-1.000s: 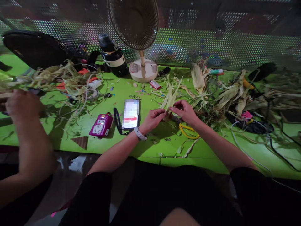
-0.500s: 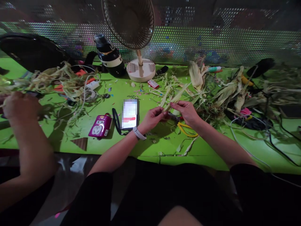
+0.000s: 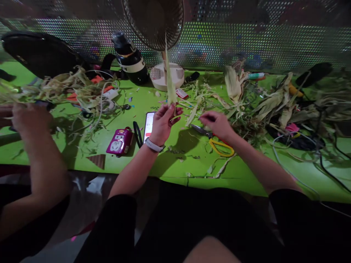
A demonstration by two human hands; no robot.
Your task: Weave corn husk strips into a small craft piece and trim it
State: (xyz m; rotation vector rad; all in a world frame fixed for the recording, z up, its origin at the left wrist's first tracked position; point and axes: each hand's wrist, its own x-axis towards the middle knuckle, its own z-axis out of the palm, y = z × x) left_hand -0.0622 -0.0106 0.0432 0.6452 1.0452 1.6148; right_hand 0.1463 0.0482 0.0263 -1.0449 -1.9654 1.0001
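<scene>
A pale green corn husk strip point(image 3: 171, 86) stands upright, pinched at its lower end by my left hand point(image 3: 163, 122), which wears a white wristband. The husk rises in front of the fan. My right hand point(image 3: 216, 124) is apart from it, its fingers bent together and slightly blurred; whether anything small is between them cannot be made out. Below and beside that hand lie scissors point(image 3: 222, 149) with a yellow handle and grey blades, partly covered by it. A lit phone point(image 3: 148, 122) lies partly hidden behind my left hand. Husk scraps point(image 3: 194, 111) are scattered between my hands.
Back: a fan base point(image 3: 175, 77), a dark bottle point(image 3: 134, 67) and a perforated screen point(image 3: 214, 40). Left: a purple socket block point(image 3: 119, 141) and a husk heap point(image 3: 87, 89) with cables. Right: more husks point(image 3: 274, 96) and cords. Another person's hand point(image 3: 31, 118) works at far left.
My hands have moved apart. My left hand has lifted the husk strip upright and leftward, now covering part of the phone. My right hand has let go of it, and the scissors show more.
</scene>
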